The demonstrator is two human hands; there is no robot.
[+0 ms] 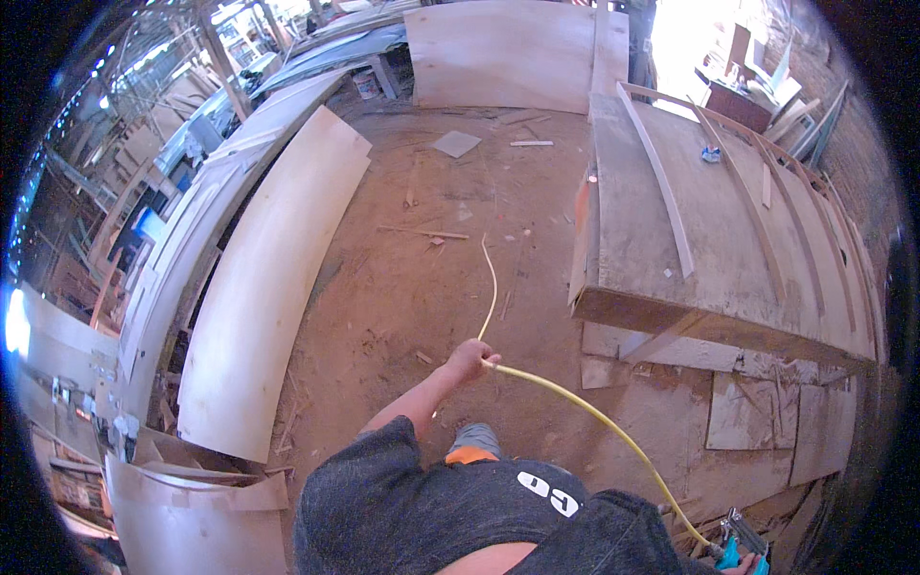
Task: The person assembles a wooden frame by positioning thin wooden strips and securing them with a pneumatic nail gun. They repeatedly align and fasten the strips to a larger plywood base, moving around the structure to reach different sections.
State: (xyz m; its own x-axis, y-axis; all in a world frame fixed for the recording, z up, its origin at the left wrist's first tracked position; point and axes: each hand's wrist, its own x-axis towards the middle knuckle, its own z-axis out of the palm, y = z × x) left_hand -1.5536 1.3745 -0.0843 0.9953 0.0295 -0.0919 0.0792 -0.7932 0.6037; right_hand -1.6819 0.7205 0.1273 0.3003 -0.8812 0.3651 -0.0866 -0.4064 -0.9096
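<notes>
A yellow air hose (587,406) passes through my left hand (469,362), whose fingers are closed around it out in front of my body. From there one stretch runs forward and trails on the dirt floor, while the other arcs to the right and down to a teal and silver air nail gun or stapler (733,546). My right hand (743,567) is wrapped around that tool low at the right; the picture's edge cuts off most of this hand.
At right stands a wooden workbench (632,220) with long strips and a small blue object (710,154) on top. A pale plywood sheet (278,278) leans at left, another panel (503,53) stands at the back. Wood scraps (422,232) litter the floor; boards (752,412) lie below the bench.
</notes>
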